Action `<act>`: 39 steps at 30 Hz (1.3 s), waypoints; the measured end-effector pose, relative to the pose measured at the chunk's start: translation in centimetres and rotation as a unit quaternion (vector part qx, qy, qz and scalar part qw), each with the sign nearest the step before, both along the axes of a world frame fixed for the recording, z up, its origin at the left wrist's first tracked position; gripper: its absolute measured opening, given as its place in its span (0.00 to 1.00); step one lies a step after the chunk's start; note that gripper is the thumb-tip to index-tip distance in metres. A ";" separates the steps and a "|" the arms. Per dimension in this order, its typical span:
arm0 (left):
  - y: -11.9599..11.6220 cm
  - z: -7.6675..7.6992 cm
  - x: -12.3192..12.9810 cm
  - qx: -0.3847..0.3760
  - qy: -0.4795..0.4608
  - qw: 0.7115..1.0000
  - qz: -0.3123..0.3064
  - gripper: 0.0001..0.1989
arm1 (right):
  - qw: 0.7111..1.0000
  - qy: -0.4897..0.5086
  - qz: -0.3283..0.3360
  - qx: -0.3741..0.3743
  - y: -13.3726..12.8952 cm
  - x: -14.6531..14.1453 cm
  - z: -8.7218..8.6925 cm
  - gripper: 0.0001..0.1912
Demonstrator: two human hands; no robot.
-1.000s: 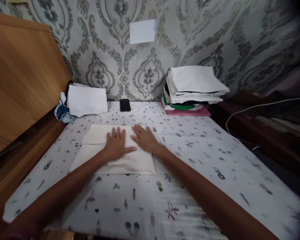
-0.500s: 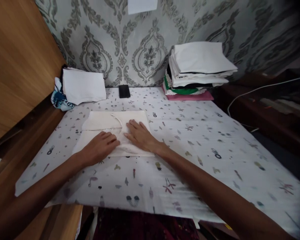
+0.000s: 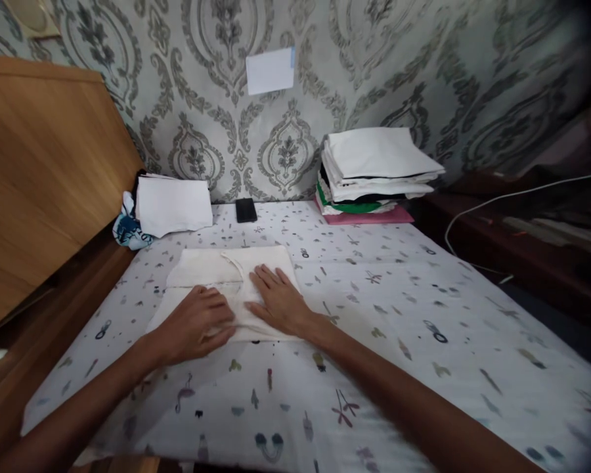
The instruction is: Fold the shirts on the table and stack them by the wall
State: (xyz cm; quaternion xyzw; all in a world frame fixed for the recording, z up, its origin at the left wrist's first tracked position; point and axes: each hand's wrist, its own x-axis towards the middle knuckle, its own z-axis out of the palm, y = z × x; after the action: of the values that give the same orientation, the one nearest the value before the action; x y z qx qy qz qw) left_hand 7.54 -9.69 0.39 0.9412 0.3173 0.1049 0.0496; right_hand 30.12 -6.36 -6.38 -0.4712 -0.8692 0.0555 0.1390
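Observation:
A cream-white shirt point(image 3: 207, 266), folded into a flat rectangle, lies on the patterned cloth in the middle of the head view. Its curved neckband shows near the centre, beside a crosswise fold edge. My left hand point(image 3: 201, 325) rests at the shirt's near left part, fingers curled down onto the fabric with the tips partly hidden. Flat on the right part of the shirt is my right hand point(image 3: 278, 302), its fingers stretched out and thumb apart. Some fabric is rumpled between the two hands.
A white cloth with printed motifs point(image 3: 374, 341) covers the surface. Folded clothes point(image 3: 175, 203) are piled back left, a taller clothes stack point(image 3: 379, 157) back right. Between them lies a black wallet-like item point(image 3: 246, 210). A wooden panel point(image 3: 44, 177) borders the left; a white cable point(image 3: 502, 202) hangs right.
The camera view has tilted upward, so everything sits lower in the picture. My left hand has curled a little more over the shirt; my right hand stays flat on it.

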 end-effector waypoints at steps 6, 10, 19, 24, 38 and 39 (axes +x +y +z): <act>5.0 -1.5 4.4 -0.023 -0.031 0.983 0.180 0.36 | 1.000 -0.005 -0.007 -0.006 -0.2 -0.2 0.5 0.36; 7.3 -4.7 5.1 -0.059 0.050 0.966 0.248 0.43 | 1.000 0.004 0.001 0.001 -0.3 -0.3 0.5 0.34; 6.8 -5.4 4.4 -0.069 0.065 0.959 0.268 0.44 | 0.968 0.139 -0.210 0.012 0.0 3.6 0.9 0.25; 6.6 -5.2 4.5 -0.070 0.069 0.958 0.271 0.45 | 0.874 0.308 -0.266 -0.264 1.6 5.3 3.1 0.19; 5.8 -3.9 7.1 -0.108 0.059 0.950 0.287 0.45 | 0.675 0.614 -0.193 -0.360 0.7 4.1 5.1 0.17; 5.6 -4.0 8.0 -0.108 0.049 0.951 0.287 0.45 | 0.672 0.621 -0.190 -0.357 0.6 4.7 5.5 0.17</act>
State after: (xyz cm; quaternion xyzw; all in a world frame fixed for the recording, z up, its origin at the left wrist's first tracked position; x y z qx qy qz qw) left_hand 15.54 -4.07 -3.57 0.8034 0.5856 0.0339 0.1029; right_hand 34.87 -5.72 -0.89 -0.4966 -0.3882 0.6136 0.4756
